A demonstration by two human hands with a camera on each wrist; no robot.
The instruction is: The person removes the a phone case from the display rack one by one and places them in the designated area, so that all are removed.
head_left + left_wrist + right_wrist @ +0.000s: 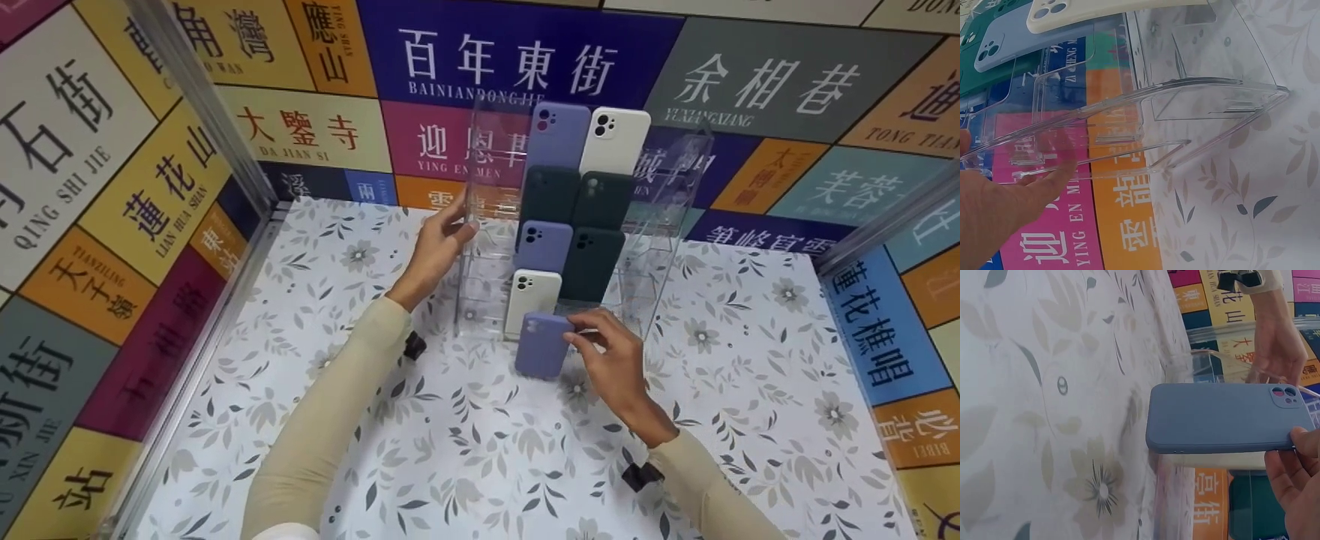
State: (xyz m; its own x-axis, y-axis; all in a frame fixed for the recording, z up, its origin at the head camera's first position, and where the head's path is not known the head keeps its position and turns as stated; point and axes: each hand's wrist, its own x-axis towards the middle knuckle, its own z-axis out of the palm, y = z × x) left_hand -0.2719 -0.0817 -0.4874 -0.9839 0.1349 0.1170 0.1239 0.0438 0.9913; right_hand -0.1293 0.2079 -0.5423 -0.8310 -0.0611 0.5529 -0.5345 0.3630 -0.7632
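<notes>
A clear tiered display stand (480, 300) stands against the back wall, with phone cases leaning on its steps in two columns. My left hand (442, 244) grips the stand's left side panel; in the left wrist view the fingers (1044, 194) lie along the transparent edge. My right hand (611, 360) pinches a purple phone case (541, 345) by its upper right edge, between thumb and fingers. That case, camera cutout at the top, is in front of the stand's lowest step. Just behind it leans a white phone case (534, 296).
Higher on the stand are dark green cases (592, 262), another purple case (545, 244), and a purple and a white case (615, 139) at the top. Panels with printed characters (510, 56) enclose the back and sides. A floral cloth (465, 450) covers the table.
</notes>
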